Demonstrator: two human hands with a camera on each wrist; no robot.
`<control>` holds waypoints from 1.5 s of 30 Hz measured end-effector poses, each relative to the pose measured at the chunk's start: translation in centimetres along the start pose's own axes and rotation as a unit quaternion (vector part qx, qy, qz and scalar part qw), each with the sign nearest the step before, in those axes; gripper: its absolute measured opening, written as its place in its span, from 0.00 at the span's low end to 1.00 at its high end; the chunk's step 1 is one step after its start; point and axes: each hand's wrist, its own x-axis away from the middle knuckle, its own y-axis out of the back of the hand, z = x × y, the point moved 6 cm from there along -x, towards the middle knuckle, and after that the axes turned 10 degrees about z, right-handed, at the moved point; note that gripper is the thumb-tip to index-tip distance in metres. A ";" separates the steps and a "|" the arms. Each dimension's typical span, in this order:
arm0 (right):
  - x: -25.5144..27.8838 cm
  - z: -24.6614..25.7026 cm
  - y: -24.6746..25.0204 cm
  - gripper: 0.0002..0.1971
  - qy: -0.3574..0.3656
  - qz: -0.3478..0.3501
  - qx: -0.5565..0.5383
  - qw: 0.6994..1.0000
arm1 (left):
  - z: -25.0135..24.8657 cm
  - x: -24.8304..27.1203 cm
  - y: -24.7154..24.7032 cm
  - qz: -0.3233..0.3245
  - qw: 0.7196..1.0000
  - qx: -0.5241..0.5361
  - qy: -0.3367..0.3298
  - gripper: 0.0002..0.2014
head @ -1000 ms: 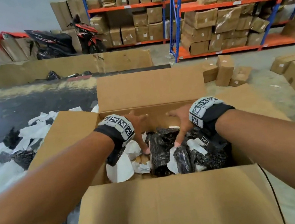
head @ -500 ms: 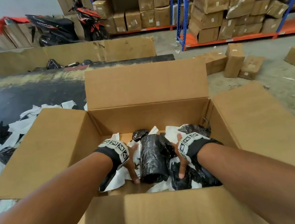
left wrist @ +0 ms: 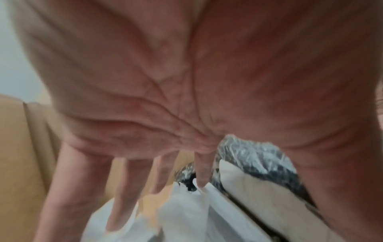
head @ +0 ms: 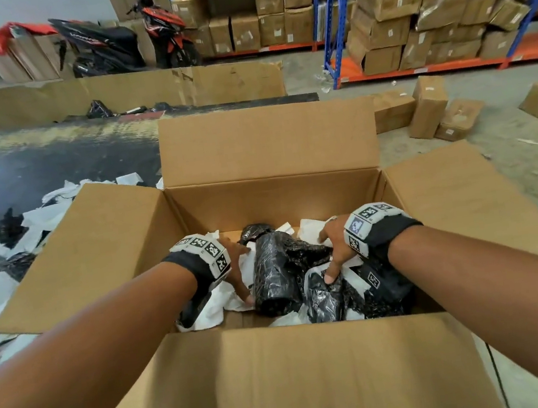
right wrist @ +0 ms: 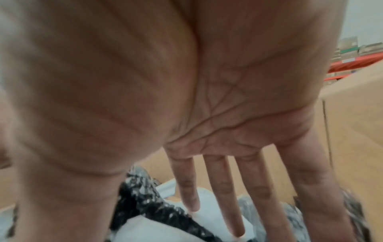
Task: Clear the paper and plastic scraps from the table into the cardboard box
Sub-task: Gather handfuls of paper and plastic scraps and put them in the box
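An open cardboard box (head: 274, 199) stands in front of me, its four flaps folded out. Inside lies a heap of white paper scraps (head: 213, 306) and crumpled black plastic (head: 275, 273). Both my hands are down inside the box. My left hand (head: 239, 270) has straight, spread fingers (left wrist: 122, 188) resting on white paper (left wrist: 186, 217). My right hand (head: 333, 252) is also flat, its straight fingers (right wrist: 230, 188) touching white paper (right wrist: 157, 229) and black plastic (right wrist: 145, 201). Neither hand holds anything. More white and black scraps (head: 7, 247) lie on the dark table (head: 31, 168) to the left.
A long low cardboard tray (head: 107, 95) runs along the table's far edge. Behind it are a parked scooter (head: 120, 41) and shelving racks of boxes (head: 423, 9). Loose cartons (head: 426, 105) lie on the concrete floor at the right.
Both hands have sunk lower in the box and moved apart, off the black plastic roll they were flanking. The head view has tipped down and drawn nearer.
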 end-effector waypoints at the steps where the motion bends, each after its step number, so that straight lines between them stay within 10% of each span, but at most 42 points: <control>1: 0.4 0.0 0.4 0.54 0.007 -0.016 -0.010 1.000 | -0.1 0.4 0.5 -0.025 1.000 -0.002 -0.001 0.63; 12: 12.2 3.7 6.5 0.46 0.077 -0.258 -0.025 0.963 | -0.1 12.2 4.5 -0.352 0.930 0.062 -0.092 0.47; 19: 19.3 10.8 5.3 0.44 0.107 -0.348 -0.046 0.930 | 3.2 20.1 -0.2 -0.449 0.874 0.118 -0.145 0.44; 36: 18.6 46.0 1.3 0.43 0.248 -0.339 -0.095 0.902 | 28.9 28.6 -24.4 -0.395 0.891 0.219 -0.053 0.47; 45: 6.8 53.1 -3.7 0.72 0.160 -0.215 -0.127 0.955 | 37.5 24.7 -33.0 -0.255 0.924 0.274 0.073 0.73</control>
